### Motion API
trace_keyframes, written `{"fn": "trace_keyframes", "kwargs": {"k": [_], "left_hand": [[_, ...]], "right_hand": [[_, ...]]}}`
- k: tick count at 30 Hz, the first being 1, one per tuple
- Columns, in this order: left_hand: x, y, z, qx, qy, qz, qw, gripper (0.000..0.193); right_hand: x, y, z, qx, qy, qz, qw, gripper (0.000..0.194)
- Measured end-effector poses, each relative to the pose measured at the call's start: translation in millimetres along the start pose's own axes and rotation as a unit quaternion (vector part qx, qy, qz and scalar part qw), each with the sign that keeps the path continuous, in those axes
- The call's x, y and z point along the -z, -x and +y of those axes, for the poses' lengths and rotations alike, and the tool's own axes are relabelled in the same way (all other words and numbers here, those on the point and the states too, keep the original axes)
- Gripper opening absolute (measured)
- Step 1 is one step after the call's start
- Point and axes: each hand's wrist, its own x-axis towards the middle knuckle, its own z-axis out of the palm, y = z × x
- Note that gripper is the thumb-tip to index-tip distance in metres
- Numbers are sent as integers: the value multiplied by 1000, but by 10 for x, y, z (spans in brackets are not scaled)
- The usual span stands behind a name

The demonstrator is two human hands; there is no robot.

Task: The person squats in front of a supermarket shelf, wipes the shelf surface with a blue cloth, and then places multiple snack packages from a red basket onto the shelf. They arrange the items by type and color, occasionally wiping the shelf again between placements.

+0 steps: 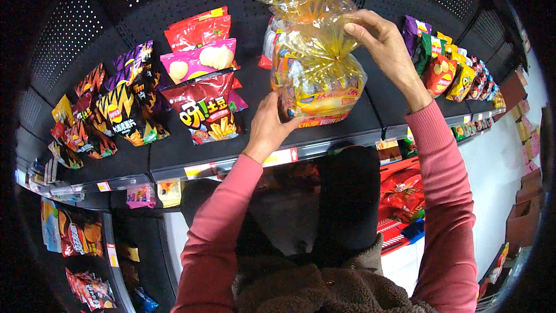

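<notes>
A snack pack in clear yellow cellophane stands upright near the shelf's front edge, its neck gathered into a ruffled top. My left hand grips its lower left corner, thumb along the bottom front and fingers at the side. At the top, my right hand pinches the ruffled film between thumb and fingers. Directly behind stands a similar wrapped pack, largely hidden by the front one; its gathered film top rises above.
Left of the packs stand rows of chip bags, a dark red bag and a black bag foremost. More chip bags line the right. Price labels run along the shelf edge. Below right is a red basket holding red packages.
</notes>
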Motion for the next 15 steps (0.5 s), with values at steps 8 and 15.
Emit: {"fn": "trace_keyframes", "kwargs": {"k": [8,15], "left_hand": [[-59,64,28,-8,4,21,1000,85],[-147,63,-15,11,32,9,999,77]], "right_hand": [[127,972,427,-200,-244,190,930,50],[-610,1709,867,-257,-199,42,945,63]]}}
